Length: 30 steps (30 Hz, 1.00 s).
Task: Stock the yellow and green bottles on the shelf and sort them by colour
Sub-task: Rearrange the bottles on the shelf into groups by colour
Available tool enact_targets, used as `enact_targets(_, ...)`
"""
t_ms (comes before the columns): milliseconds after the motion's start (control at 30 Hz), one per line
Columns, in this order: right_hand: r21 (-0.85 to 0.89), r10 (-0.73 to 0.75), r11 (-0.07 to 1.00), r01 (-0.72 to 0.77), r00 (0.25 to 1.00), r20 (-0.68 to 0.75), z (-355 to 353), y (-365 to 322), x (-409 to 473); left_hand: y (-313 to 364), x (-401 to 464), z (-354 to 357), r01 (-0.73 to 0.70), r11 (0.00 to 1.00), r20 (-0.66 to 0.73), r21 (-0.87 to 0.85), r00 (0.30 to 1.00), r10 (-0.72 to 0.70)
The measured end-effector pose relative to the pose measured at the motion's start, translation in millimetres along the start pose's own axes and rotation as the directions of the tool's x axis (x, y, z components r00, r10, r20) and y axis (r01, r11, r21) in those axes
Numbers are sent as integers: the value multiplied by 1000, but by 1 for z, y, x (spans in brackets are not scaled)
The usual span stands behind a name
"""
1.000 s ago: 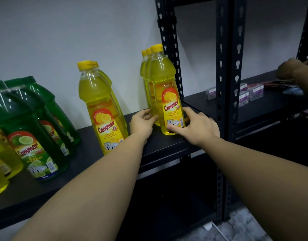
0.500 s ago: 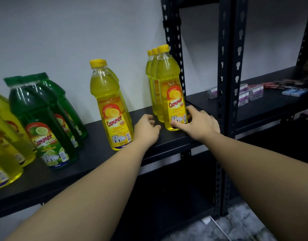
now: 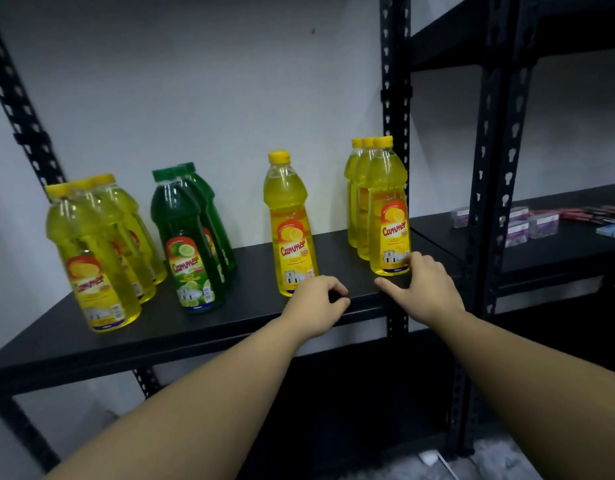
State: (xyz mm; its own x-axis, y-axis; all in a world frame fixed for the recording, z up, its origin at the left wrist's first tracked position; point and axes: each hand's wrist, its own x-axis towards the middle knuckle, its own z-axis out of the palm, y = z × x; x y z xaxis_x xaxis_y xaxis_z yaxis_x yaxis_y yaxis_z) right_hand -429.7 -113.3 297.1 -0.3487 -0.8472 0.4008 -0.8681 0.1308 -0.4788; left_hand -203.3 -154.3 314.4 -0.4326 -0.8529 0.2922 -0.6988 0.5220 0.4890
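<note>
Nearest: my left hand (image 3: 316, 299) is loosely curled, holding nothing, at the shelf (image 3: 160, 337) front edge just before the lone yellow bottle (image 3: 292, 230). My right hand (image 3: 424, 285) is spread, fingertips touching the base of the right yellow row (image 3: 385, 209). Further back: green bottles (image 3: 185, 244), then the left yellow row (image 3: 91, 258).

Risk: yellows sit either side of the greens, so the sort looks unfinished to me. A nudge low on these tall bottles could tip one into its neighbours.

The rear bottles are hidden behind the front ones and the left row is blurred, so I can't be sure of the counts.
</note>
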Motion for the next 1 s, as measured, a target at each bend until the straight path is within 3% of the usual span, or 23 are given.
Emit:
enact_targets(100,-54,-44,998,45,999,20,1,-15,-14,-10,-19,-15,21,1000,17,23,1000,-21)
enact_targets(533,63,-133,990,124,974,185,25,-105,-39,-89,-91,-82,197,975,-98,104,977,-188)
enact_targets(633,57,-103,994,93,974,200,31,-120,-36,-113,-101,-98,285,957,-217,49,939,-268)
enact_targets(800,111,0,994,-18,987,161,40,-139,-27,-144,-102,-119,399,905,-445,-145,791,-420)
enact_targets(867,187,25,981,-50,990,136,43,-146,-23,-155,-96,-122,408,882,-448,-235,760,-471)
enact_targets(1000,288,66,953,-95,992,107,54,-157,-18,-169,-77,-125,395,875,-376,-279,794,-478)
